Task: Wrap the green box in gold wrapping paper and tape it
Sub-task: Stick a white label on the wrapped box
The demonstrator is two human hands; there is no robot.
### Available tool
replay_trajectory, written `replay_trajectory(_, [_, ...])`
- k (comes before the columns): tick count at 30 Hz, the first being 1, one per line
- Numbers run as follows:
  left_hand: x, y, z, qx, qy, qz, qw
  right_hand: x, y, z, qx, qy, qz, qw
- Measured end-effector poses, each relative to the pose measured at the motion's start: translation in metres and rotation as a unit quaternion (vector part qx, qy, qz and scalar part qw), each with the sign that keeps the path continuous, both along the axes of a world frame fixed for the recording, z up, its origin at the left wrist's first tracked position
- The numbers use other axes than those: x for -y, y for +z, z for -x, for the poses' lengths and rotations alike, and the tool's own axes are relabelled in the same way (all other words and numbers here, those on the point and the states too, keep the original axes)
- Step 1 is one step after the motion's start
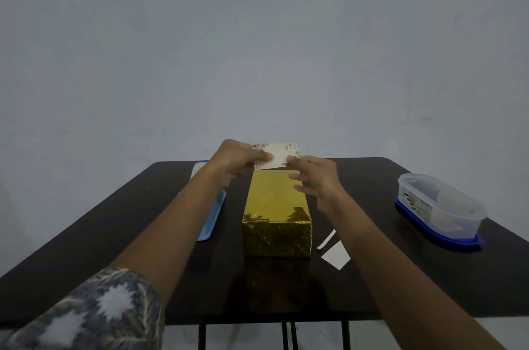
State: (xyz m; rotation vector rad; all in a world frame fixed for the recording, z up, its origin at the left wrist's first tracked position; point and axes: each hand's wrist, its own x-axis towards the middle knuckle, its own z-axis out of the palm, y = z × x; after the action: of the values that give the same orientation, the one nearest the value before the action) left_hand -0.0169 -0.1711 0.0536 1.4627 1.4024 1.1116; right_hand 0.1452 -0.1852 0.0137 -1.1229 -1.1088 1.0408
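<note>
Fully covered, the gold-wrapped box (pixel 276 206) lies mid-counter (pixel 114 249). Above its far end, the left hand (pixel 234 160) pinches a small card (pixel 279 156); the right hand (pixel 317 178) touches its corner with spread fingers (pixel 297 177). Best set square, then pressed flat.

Print on the card (pixel 279 156) and container label (pixel 415 202) is unreadable.

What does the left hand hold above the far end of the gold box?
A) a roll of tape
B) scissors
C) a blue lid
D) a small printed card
D: the left hand pinches a small printed card over the gold-wrapped box.
</note>
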Motion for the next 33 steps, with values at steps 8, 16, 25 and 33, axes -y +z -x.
replay_trajectory(8, [-0.030,-0.016,0.008,0.062,-0.054,0.103,0.991,-0.018,-0.013,-0.013,0.028,-0.071,0.024,0.997])
replay_trajectory(16, [-0.059,-0.021,0.007,0.044,-0.069,0.139,0.987,-0.049,-0.005,-0.011,0.087,-0.024,0.053,0.995])
replay_trajectory(25, [-0.081,-0.035,-0.006,-0.023,-0.018,0.152,0.988,-0.081,-0.016,-0.014,0.167,-0.053,0.107,0.979])
replay_trajectory(33, [-0.093,-0.036,-0.006,-0.107,0.007,0.122,0.987,-0.096,-0.030,-0.014,0.236,-0.075,0.102,0.964])
